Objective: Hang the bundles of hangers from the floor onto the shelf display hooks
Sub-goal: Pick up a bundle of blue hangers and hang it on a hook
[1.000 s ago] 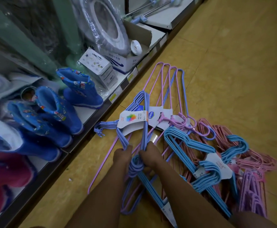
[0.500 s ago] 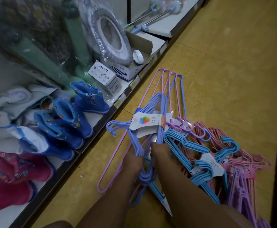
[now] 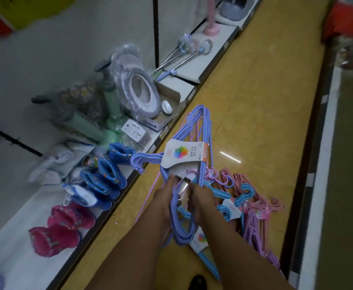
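A lavender-blue bundle of hangers with a white card label is lifted above the yellow floor. My left hand and my right hand both grip its bars just below the label. The bundle's hooks point left toward the shelf. More bundles lie on the floor to the right: a light-blue bundle and pink and lilac bundles. No display hooks show in the view.
A low white shelf runs along the left with blue boots, pink boots, a wrapped toilet seat and small boxes. A dark strip and another shelf edge border the aisle on the right.
Both hands have raised the lavender-blue bundle off the floor pile. The view has risen and tilted up, so more of the aisle and shelf shows.
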